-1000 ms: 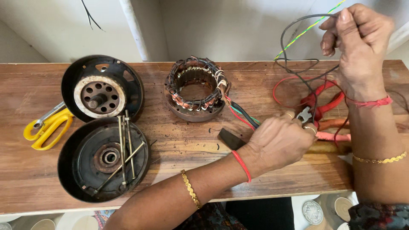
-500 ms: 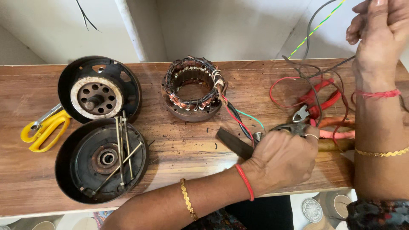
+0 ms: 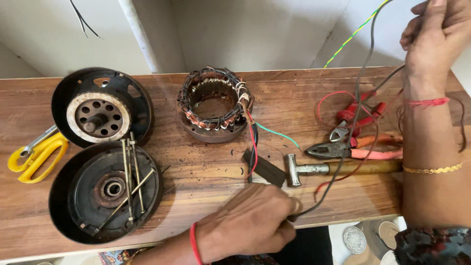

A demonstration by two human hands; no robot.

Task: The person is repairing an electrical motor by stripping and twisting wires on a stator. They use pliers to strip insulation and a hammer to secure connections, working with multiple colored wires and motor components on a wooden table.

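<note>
My left hand, at six o'clock by the table edge, is curled tight, pinching the lower end of a thin dark wire. The wire climbs toward one o'clock, slightly bowed, to my right hand, whose fingers close on its upper end. At three o'clock beneath it lie red-handled pliers, orange-handled pliers and a small hammer. The copper-wound stator sits at twelve o'clock.

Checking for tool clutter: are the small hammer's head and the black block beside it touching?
Apart. The head view shows a strip of bare wood between the hammer's head and the black block.
</note>
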